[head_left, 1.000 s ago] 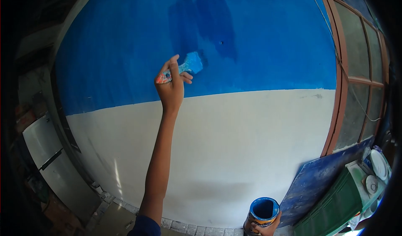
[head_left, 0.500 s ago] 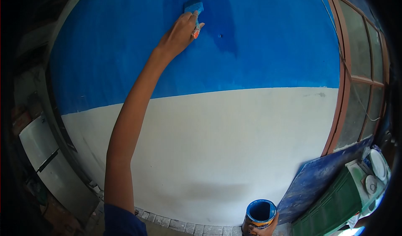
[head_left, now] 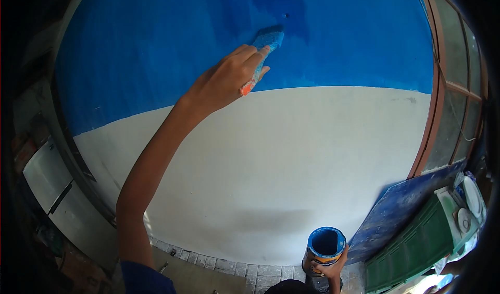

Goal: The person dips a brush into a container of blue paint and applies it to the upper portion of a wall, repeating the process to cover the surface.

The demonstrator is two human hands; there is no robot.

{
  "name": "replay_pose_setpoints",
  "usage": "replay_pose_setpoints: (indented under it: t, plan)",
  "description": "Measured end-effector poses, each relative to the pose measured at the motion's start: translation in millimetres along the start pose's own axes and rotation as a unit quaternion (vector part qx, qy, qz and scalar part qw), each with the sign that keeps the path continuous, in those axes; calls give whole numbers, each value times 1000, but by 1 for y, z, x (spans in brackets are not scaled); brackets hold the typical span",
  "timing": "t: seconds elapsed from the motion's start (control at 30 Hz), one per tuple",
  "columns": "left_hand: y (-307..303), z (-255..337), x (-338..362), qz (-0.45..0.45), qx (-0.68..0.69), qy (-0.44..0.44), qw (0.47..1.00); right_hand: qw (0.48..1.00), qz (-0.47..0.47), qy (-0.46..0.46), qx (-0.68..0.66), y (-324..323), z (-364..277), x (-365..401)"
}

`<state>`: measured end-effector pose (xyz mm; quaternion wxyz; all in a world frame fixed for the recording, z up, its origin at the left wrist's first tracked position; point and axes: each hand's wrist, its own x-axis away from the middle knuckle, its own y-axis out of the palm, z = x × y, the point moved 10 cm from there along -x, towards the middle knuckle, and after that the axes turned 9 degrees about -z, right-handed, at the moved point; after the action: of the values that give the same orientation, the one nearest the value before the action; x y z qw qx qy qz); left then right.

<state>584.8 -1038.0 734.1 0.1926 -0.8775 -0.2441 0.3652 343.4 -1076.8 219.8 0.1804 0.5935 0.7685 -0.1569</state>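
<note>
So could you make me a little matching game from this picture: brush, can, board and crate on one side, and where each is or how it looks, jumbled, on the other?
Things:
1. brush
2. can
3. board
4. crate

Places and states:
a. green, in the lower right corner
b. gripped in the left hand, bristles on the blue part of the wall
c. blue, leaning below the window
d. open, blue inside, held by the right hand

Pairs: 1-b, 2-d, 3-c, 4-a
</note>
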Motion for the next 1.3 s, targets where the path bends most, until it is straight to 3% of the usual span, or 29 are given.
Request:
replay_pose_setpoints:
  t: [0.13,0.23,0.3,0.43,0.53,0.6,0.63,0.7,0.77,0.83,0.9,1.0,1.1,1.2,1.3]
  plan:
    - [-43,-35,25,154,-17,-14,988,1000,13,-10,-1,18,-19,0]
    - [-55,-67,32,161,5,-52,986,999,41,-24,-7,29,-25,9]
    - [-35,-98,40,117,53,-155,979,998,56,-32,9,34,-31,20]
    - [5,-73,57,152,47,-58,985,994,84,-40,51,39,-56,48]
    - [19,-55,74,174,91,-64,978,987,139,-42,70,36,-63,83]
    - [11,-44,94,301,128,-33,944,981,173,-42,77,32,-71,108]
    - [16,-30,99,310,141,-22,940,975,202,-31,86,28,-80,119]
    - [57,-47,129,319,423,-238,814,967,240,0,89,22,-94,142]
    - [80,-11,154,341,543,-306,704,955,275,3,110,13,-103,166]
    - [119,42,172,274,669,-315,615,926,337,8,171,0,-116,201]
    - [156,116,193,217,806,-292,466,895,385,42,222,-8,-131,234]
    - [193,238,233,86,896,-338,275,853,431,91,278,-12,-148,266]
    - [193,340,271,-22,920,-371,128,831,471,118,273,-10,-156,298]
    - [171,376,291,-79,943,-313,81,819,491,95,281,-10,-158,308]
    - [168,366,303,-93,943,-299,111,820,484,117,282,-10,-148,300]
